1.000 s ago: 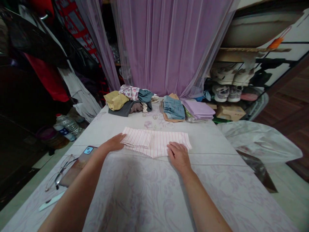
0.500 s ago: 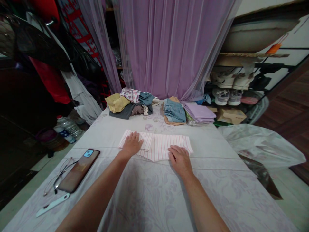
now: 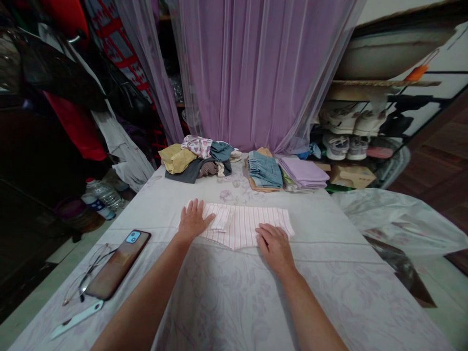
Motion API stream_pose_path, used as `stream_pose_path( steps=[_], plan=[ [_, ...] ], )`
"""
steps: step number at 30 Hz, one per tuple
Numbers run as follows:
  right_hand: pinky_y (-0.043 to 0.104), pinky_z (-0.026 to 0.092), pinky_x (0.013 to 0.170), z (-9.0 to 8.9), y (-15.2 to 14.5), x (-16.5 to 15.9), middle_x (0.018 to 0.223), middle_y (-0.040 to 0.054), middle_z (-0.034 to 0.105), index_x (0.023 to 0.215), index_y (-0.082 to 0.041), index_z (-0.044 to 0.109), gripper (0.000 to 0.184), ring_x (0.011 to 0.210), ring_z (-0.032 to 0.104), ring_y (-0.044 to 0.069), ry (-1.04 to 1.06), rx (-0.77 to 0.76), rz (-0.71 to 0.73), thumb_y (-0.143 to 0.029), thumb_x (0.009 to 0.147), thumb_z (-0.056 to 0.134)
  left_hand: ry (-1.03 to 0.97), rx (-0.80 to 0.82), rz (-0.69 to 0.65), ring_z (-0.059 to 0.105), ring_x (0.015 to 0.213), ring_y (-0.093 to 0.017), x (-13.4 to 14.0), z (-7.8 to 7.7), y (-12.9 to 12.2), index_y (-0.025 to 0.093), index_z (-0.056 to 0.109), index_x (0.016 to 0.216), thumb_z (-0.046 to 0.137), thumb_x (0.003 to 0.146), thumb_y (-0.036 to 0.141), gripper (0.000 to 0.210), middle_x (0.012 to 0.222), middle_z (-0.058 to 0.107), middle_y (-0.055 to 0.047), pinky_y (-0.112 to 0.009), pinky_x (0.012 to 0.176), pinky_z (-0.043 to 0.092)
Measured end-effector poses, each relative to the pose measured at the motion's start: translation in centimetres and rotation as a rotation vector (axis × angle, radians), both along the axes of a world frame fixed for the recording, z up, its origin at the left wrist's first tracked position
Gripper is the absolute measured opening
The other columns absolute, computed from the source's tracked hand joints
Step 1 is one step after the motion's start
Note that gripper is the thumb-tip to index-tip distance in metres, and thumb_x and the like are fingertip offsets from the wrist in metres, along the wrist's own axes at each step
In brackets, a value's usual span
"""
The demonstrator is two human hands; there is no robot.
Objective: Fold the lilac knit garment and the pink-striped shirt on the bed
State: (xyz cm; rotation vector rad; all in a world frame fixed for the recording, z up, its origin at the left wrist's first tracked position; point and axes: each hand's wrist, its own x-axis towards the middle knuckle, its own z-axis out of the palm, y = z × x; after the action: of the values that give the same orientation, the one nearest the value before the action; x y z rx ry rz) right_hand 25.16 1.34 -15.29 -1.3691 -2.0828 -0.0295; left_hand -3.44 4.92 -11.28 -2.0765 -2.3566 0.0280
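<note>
A white garment with pink stripes (image 3: 241,224), which looks like a pair of child's shorts, lies flat across the cloth-covered table (image 3: 226,297). Its left part is folded over toward the middle. Spread on that left end is my left hand (image 3: 192,219), palm down with fingers apart, hiding the edge beneath. My right hand (image 3: 274,241) rests on the lower right of the garment, its fingers lightly bent and lying on the fabric. Neither hand grips anything.
Behind the garment are a loose heap of clothes (image 3: 197,158), folded denim (image 3: 265,170) and a lilac folded stack (image 3: 303,170). A phone (image 3: 120,265), eyeglasses (image 3: 86,280) and a pale-handled tool (image 3: 77,319) lie at the left. A plastic bag (image 3: 398,219) stands off the right edge.
My left hand has slid left to the garment's end, with its fingers spread wider. My right hand stays nearly in place. The view has shifted slightly.
</note>
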Motion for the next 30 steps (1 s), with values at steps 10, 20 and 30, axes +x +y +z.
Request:
stream_pose_path(
  steps=[10, 20, 30],
  plan=[
    [0.043, 0.036, 0.101, 0.2, 0.2, -0.1, 0.113, 0.0073, 0.071, 0.1, -0.021, 0.071, 0.028, 0.108, 0.061, 0.023, 0.014, -0.006, 0.004, -0.024, 0.093, 0.044, -0.001, -0.036, 0.011, 0.023, 0.146, -0.033, -0.1, 0.6, 0.2, 0.011, 0.032, 0.15, 0.03, 0.095, 0.059, 0.074, 0.159, 0.026, -0.016, -0.058, 0.117, 0.018],
    [0.042, 0.036, 0.101, 0.3, 0.2, -0.2, 0.11, 0.0072, 0.071, 0.099, -0.022, 0.072, 0.026, 0.107, 0.06, 0.022, 0.042, 0.004, 0.007, -0.022, 0.091, 0.047, -0.051, 0.138, -0.237, 0.036, 0.141, -0.032, 3.8, -0.9, -1.5, 0.018, 0.041, 0.147, 0.033, 0.097, 0.05, 0.06, 0.153, 0.04, -0.013, -0.057, 0.112, 0.031],
    [0.041, 0.036, 0.099, 0.3, 0.3, -0.2, 0.11, 0.0067, 0.071, 0.098, -0.022, 0.071, 0.024, 0.107, 0.059, 0.022, 0.044, 0.006, 0.01, -0.021, 0.09, 0.048, -0.013, 0.126, -0.198, 0.032, 0.143, -0.034, 4.8, -0.2, -2.2, 0.028, 0.04, 0.147, 0.04, 0.094, 0.055, 0.059, 0.156, 0.035, -0.011, -0.066, 0.11, 0.026]
  ],
)
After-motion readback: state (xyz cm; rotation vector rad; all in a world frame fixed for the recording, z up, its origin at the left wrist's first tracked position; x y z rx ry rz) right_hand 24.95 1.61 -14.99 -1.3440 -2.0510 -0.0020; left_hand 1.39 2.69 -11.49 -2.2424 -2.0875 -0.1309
